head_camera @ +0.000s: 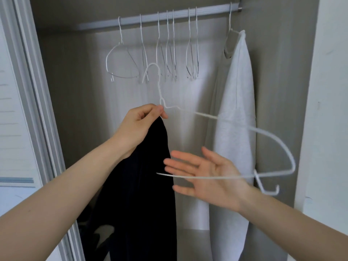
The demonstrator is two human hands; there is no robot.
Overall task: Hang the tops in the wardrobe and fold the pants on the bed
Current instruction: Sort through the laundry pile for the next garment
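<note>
Wardrobe [75, 76] open, empty hangers [169, 59] on rail [160, 16] | white top [235, 110] hung at right | black top [143, 185] draped from left hand [139, 125], pinched with white hanger [273, 140] | right hand [205, 176] fingers spread, holding nothing, behind hanger's bottom wire

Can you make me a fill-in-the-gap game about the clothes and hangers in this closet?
1. The left hand pinches a white hanger together with a ____ garment.
2. The right hand is ____, fingers spread, holding nothing.
3. A ____ top already hangs at the right end of the rail.
4. The other hangers on the rail are ____.

Missing words: black; open; white; empty
</note>
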